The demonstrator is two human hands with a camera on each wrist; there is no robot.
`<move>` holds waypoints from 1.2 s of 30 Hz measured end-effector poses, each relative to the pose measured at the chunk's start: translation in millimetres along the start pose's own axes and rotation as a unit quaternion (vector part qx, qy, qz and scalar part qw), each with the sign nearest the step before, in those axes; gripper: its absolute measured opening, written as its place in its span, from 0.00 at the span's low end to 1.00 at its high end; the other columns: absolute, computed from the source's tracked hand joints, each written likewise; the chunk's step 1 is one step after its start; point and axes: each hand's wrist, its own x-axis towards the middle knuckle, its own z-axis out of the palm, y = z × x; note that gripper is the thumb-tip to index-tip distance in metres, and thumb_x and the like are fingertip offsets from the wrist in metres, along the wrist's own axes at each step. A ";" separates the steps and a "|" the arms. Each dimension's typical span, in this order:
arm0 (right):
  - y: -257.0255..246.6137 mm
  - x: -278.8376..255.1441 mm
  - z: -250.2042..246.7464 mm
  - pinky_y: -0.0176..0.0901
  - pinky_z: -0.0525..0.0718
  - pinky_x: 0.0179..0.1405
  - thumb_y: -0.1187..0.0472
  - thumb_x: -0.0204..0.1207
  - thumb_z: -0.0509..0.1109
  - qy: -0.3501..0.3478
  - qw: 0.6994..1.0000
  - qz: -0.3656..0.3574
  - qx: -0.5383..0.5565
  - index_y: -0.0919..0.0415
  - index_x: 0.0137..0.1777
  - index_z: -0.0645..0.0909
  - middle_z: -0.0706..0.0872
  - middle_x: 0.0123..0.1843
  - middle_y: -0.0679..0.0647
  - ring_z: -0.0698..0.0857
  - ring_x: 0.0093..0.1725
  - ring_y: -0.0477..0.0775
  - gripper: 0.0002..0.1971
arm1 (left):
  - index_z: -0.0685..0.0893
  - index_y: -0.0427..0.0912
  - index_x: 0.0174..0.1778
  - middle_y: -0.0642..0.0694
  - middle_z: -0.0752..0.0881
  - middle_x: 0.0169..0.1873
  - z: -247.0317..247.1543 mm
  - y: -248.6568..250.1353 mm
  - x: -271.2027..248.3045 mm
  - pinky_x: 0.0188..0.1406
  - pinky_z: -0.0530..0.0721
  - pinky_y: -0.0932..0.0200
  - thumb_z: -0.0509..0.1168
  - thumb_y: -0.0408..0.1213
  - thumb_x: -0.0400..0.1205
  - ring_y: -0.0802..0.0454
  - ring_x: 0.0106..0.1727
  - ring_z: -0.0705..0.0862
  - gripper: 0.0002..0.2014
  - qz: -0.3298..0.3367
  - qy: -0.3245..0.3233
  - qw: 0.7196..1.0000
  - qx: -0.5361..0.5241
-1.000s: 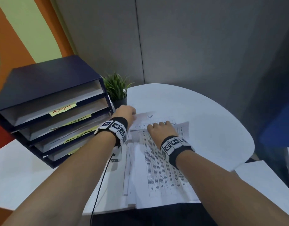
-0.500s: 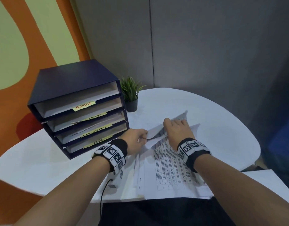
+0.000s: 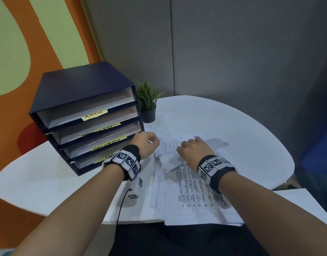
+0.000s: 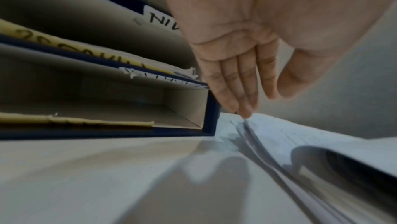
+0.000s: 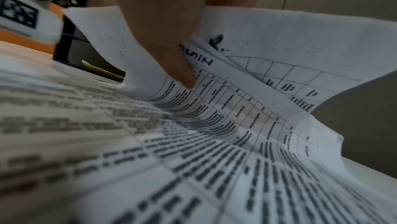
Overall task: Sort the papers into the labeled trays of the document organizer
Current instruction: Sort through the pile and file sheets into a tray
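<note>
A stack of printed papers [image 3: 196, 196] lies on the white table in front of me. My right hand [image 3: 185, 146] grips the far ends of the top sheets, which are bent up and folded back over the stack. In the right wrist view a fingertip [image 5: 187, 78] presses between curled sheets, one of them [image 5: 268, 44] marked ADMIN in blue ink. My left hand [image 3: 151, 143] is at the stack's far left corner; its straight fingertips [image 4: 244, 110] touch the paper edges [image 4: 253, 136] and hold nothing. The dark blue document organizer [image 3: 81, 84] stands to the left, with yellow labels ADMIN [image 3: 94, 114], ICT, SECURITY and one partly hidden.
A small potted plant [image 3: 149, 106] stands just right of the organizer. A black cable [image 3: 122, 206] and small marker tags lie on the table under my left forearm. Grey partition walls close the back; the round table's edge [image 3: 281, 172] curves off at the right.
My right hand has brought the lifted sheet ends lower and back over the stack. My left hand has let go of the sheet edge and now touches the stack's corner beside the organizer.
</note>
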 end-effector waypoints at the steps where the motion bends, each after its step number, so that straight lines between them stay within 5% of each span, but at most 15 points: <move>1: -1.0 -0.2 0.2 0.51 0.73 0.59 0.64 0.76 0.66 -0.006 1.000 -0.006 -0.005 0.58 0.57 0.78 0.83 0.54 0.54 0.81 0.55 0.59 0.10 | 0.87 0.49 0.48 0.49 0.88 0.52 -0.2 -3.0 5.4 0.53 0.86 0.54 0.65 0.44 0.81 0.52 0.46 0.86 0.07 -0.010 0.001 0.999 0.033; 6: -1.7 -6.9 3.8 0.50 0.72 0.56 0.67 0.74 0.67 -0.017 1.000 -0.013 0.010 0.60 0.56 0.79 0.81 0.54 0.55 0.80 0.54 0.59 0.11 | 0.77 0.51 0.68 0.46 0.82 0.66 19.0 4.7 21.9 0.63 0.82 0.50 0.67 0.41 0.78 0.46 0.63 0.82 0.21 -0.019 -0.039 0.992 0.121; 11: -0.1 -4.7 4.3 0.51 0.74 0.57 0.70 0.72 0.66 -0.016 0.999 -0.005 0.048 0.59 0.59 0.77 0.80 0.56 0.55 0.80 0.56 0.60 0.16 | 0.70 0.50 0.76 0.46 0.80 0.69 39.8 15.9 35.2 0.67 0.79 0.48 0.73 0.49 0.75 0.43 0.69 0.79 0.34 -0.012 -0.053 0.983 0.178; 17: 4.8 -5.2 7.4 0.49 0.75 0.56 0.72 0.69 0.63 -0.037 0.995 0.000 0.092 0.58 0.55 0.70 0.85 0.49 0.53 0.84 0.46 0.59 0.16 | 0.72 0.51 0.70 0.46 0.79 0.60 41.7 13.1 40.5 0.59 0.85 0.46 0.78 0.38 0.70 0.43 0.58 0.83 0.33 -0.033 0.000 0.991 0.133; 20: 5.6 -5.2 7.2 0.49 0.75 0.58 0.73 0.69 0.63 -0.033 0.995 0.002 0.093 0.57 0.56 0.68 0.85 0.50 0.52 0.84 0.46 0.58 0.17 | 0.79 0.51 0.66 0.46 0.85 0.55 40.7 8.1 37.2 0.57 0.86 0.50 0.77 0.50 0.71 0.46 0.55 0.85 0.28 -0.063 -0.044 0.987 0.141; 26: 5.2 -4.4 9.0 0.50 0.75 0.60 0.72 0.70 0.62 -0.036 0.995 0.000 0.090 0.58 0.58 0.69 0.85 0.51 0.52 0.84 0.47 0.59 0.18 | 0.79 0.46 0.66 0.42 0.76 0.63 34.0 6.8 37.0 0.65 0.80 0.47 0.73 0.64 0.69 0.42 0.67 0.75 0.35 -0.083 -0.061 0.962 0.254; 28: 4.7 -4.2 10.5 0.51 0.74 0.60 0.73 0.69 0.61 -0.036 0.995 -0.001 0.092 0.58 0.58 0.69 0.84 0.50 0.52 0.83 0.44 0.59 0.18 | 0.84 0.43 0.59 0.43 0.79 0.61 30.4 10.4 36.1 0.63 0.82 0.47 0.71 0.60 0.72 0.43 0.63 0.78 0.27 -0.084 -0.071 0.962 0.249; 31: 4.2 -1.8 12.9 0.52 0.74 0.60 0.74 0.69 0.60 -0.032 0.995 0.006 0.097 0.58 0.57 0.69 0.84 0.48 0.52 0.77 0.39 0.57 0.18 | 0.85 0.45 0.43 0.46 0.78 0.55 29.7 8.7 31.3 0.59 0.83 0.48 0.73 0.49 0.77 0.46 0.58 0.78 0.10 -0.064 0.007 0.981 0.182; 36: 5.2 0.1 17.9 0.53 0.73 0.60 0.70 0.73 0.62 0.006 0.995 0.028 0.100 0.60 0.61 0.73 0.79 0.60 0.57 0.78 0.60 0.60 0.16 | 0.76 0.47 0.35 0.52 0.79 0.47 25.1 7.4 14.1 0.51 0.80 0.54 0.69 0.38 0.80 0.51 0.50 0.77 0.10 0.060 0.048 0.992 0.101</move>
